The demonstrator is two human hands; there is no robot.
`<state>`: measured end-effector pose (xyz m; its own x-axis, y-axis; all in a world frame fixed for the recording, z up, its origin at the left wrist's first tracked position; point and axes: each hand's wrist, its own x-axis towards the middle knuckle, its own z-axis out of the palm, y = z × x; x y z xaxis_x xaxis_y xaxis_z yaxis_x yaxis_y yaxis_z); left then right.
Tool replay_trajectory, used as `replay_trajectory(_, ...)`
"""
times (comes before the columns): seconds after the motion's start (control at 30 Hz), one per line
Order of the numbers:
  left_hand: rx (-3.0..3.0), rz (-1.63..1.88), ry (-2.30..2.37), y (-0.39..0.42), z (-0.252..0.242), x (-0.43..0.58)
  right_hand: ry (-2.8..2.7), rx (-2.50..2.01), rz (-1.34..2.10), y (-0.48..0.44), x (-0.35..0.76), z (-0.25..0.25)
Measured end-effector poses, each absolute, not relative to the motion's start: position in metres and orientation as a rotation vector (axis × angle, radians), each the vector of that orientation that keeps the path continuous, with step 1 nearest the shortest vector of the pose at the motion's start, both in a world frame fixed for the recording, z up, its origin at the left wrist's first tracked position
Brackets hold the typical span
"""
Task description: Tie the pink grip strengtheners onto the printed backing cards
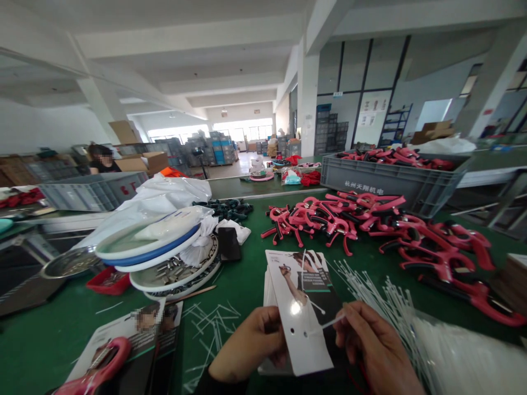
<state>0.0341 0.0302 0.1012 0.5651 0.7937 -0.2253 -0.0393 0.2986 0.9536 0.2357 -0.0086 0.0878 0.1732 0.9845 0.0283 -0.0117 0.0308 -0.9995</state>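
My left hand (249, 343) grips the lower left edge of a white printed card (298, 312), which has small punched holes near its bottom. My right hand (370, 345) pinches a thin white cable tie (331, 322) between its fingertips, with the tie's tip at the card's face near the holes. More printed cards (269, 291) lie under the held one. A loose heap of white cable ties (370, 293) fans out to the right of my right hand, running into a clear plastic bag (457, 354).
A large pile of red and black handled tools (370, 219) covers the green work mat (53, 345). A carded red-handled tool (99, 365) lies at lower left. Stacked round trays (152, 247), a black phone (228, 244) and a grey crate (391, 181) stand ahead. A co-worker (102, 159) sits far left.
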Motion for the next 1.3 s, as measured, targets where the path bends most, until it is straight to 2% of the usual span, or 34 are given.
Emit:
replay_trajectory(0.27,0.72,0.885,0.492,0.032,0.095,0.031,-1.421,-1.477,0.829,-0.012,0.241,0.088)
replay_trajectory(0.53,0.842,1.059,0.498,0.029,0.084,0.044,-1.723,-1.627,0.652,-0.004,0.249,0.092)
replay_trajectory(0.67,0.939,1.168,0.473,0.03,0.079,0.052,-1.844,-1.719,0.33,-0.003,0.254,0.09)
replay_trajectory(1.03,0.813,1.238,0.45,0.024,0.082,0.065,-2.133,-1.087,-0.486,-0.022,0.243,0.091)
replay_trajectory(1.13,0.796,1.252,0.445,0.021,0.081,0.069,-2.122,-1.066,-0.533,-0.018,0.242,0.086)
replay_trajectory(1.3,0.761,1.262,0.319,0.016,0.08,0.084,-1.955,-1.069,-0.4,-0.014,0.248,0.084)
